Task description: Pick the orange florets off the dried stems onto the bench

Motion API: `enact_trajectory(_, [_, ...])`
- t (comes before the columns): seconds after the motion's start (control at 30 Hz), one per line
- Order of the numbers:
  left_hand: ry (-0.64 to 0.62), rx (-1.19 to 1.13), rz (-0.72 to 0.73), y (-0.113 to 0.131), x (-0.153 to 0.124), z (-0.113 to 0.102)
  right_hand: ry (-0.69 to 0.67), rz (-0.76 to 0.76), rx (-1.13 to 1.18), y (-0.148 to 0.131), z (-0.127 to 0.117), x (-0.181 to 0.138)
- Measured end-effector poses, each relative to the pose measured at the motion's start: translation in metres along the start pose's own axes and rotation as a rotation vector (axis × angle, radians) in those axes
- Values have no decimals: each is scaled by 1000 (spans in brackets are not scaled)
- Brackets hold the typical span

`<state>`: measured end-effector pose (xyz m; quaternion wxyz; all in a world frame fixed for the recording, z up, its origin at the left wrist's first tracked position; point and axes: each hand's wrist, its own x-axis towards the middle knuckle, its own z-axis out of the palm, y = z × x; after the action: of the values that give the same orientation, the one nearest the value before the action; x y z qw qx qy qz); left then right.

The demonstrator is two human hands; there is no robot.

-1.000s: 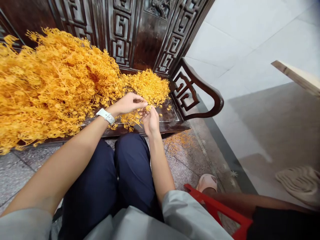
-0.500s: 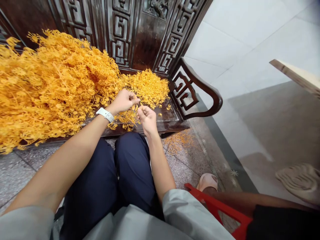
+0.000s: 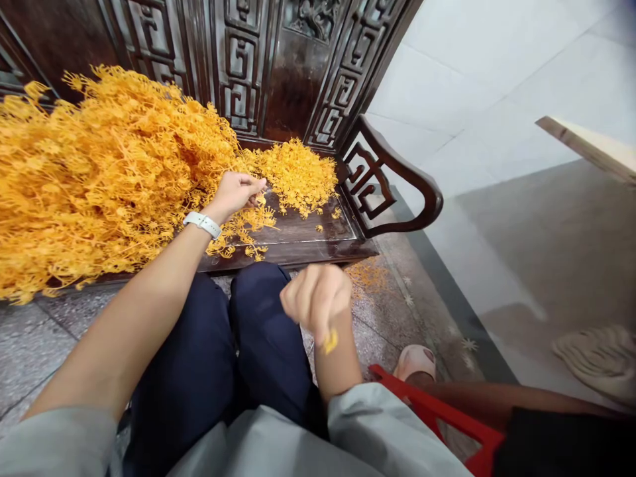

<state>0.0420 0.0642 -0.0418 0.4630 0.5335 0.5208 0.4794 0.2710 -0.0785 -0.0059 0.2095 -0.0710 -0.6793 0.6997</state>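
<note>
My left hand (image 3: pixel 241 191) is closed in a pinch over the dark wooden bench seat, between two heaps of yellow-orange plastic flower pieces. Whatever lies between its fingertips is too small to make out. The large heap (image 3: pixel 119 179) of branching flower sprays spreads to its left; the smaller pile (image 3: pixel 301 175) of loose flower heads is just to its right. A few sprays (image 3: pixel 243 232) lie below the left hand on the seat. My right hand (image 3: pixel 318 298) is curled and slightly blurred above my right knee, with a small yellow plastic flower piece (image 3: pixel 330 341) showing at its fingertips.
The bench has a carved back (image 3: pixel 291 93) and a curved armrest (image 3: pixel 397 179) at its right end. Orange scraps (image 3: pixel 370 275) lie on the tiled floor. A red plastic stool (image 3: pixel 447 417) and another person's leg and shoe (image 3: pixel 416 363) are at lower right.
My right hand has left the left hand and moved down toward me, turning over, with a small yellow piece in its fingers. My left hand has shifted slightly left.
</note>
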Motion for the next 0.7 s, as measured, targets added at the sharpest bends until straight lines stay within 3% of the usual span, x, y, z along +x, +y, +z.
enact_trajectory(0.07, [0, -21, -13, 2, -2, 1, 590, -100, 57, 15, -16, 5])
enact_trajectory(0.1, [-4, -22, -18, 3, -4, 1, 818, -135, 104, 22, -23, 9])
enact_trajectory(0.17, [-29, -19, -17, 5, -6, 0, 1077, -119, 229, 35, -34, 19])
enact_trajectory(0.23, [-64, 0, -2, 7, -9, 1, 1154, -76, 327, 45, -35, 28])
enact_trajectory(0.3, [-107, 34, 27, 10, -12, 3, 1214, -72, 276, 54, -30, 34])
enact_trajectory(0.4, [-171, 79, 80, 14, -16, 11, 1319, -70, -101, 66, -20, 43])
enact_trajectory(0.53, [-228, 109, 134, 19, -17, 21, 1291, -41, -469, 76, -18, 49])
enact_trajectory(0.7, [-310, 160, 150, 21, -19, 21, 1331, -79, -389, 78, -23, 46])
